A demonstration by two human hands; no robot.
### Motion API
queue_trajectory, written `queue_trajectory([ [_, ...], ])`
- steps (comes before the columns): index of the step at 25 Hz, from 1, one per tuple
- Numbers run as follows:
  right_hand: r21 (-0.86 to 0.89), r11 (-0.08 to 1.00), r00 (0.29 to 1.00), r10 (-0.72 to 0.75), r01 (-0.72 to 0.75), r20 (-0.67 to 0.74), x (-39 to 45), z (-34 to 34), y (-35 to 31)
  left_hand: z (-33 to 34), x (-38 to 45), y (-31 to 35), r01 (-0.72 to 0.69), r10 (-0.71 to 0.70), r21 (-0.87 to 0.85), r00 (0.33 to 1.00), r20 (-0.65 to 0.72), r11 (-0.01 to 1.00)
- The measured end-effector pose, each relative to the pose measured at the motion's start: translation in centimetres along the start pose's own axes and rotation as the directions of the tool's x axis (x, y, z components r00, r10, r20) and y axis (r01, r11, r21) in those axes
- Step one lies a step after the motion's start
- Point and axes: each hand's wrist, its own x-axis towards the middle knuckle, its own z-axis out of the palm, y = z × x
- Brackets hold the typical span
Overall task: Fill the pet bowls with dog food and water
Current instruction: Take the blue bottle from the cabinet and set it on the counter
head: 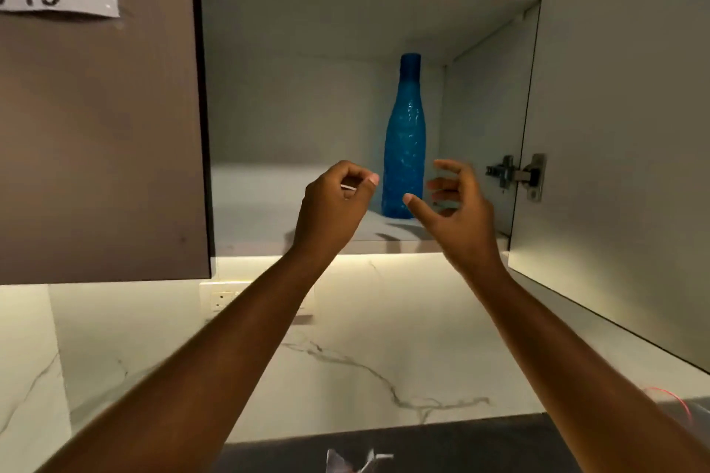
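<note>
A tall blue textured bottle stands upright on the lower shelf of an open wall cabinet, toward its right side. My left hand is raised just left of the bottle, fingers curled with the fingertips pinched together; a thin white sliver shows there, and I cannot tell what it is. My right hand is up just right of the bottle's base, fingers spread and curved, not touching it. No pet bowl is in sight.
The open cabinet door hangs at the right with its metal hinge. A shut brown door with a paper label "19" is at the left. Below are a marbled backsplash, a wall socket and a dark counter with crumpled clear plastic.
</note>
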Motion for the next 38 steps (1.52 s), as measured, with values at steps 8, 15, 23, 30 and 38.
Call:
queue_trajectory([
  [8, -0.062, 0.969, 0.955, 0.248, -0.241, 0.163, 8.8, 3.7, 5.0, 3.8, 4.9, -5.0, 0.217, -0.239, 0.164, 0.962, 0.129, 0.962],
  [15, 0.02, 0.941, 0.911, 0.322, -0.338, 0.257, 12.7, 6.1, 7.4, 4.3, 5.0, -6.6, 0.222, -0.275, 0.3, 0.95, 0.149, 0.928],
  [23, -0.136, 0.94, 0.924, 0.334, -0.312, 0.186, 12.9, 6.1, 7.8, 4.0, 4.4, -6.1, 0.206, -0.228, 0.218, 0.971, 0.078, 0.954],
  [30, -0.123, 0.966, 0.961, 0.242, -0.227, 0.131, 9.4, 4.1, 5.3, 4.0, 4.4, -5.7, 0.233, -0.24, 0.138, 0.97, 0.044, 0.963],
  [38, -0.093, 0.974, 0.972, 0.217, -0.209, 0.092, 4.5, 0.9, -0.4, 2.3, 2.9, -4.0, 0.088, -0.087, -0.055, 0.996, 0.023, 0.995],
])
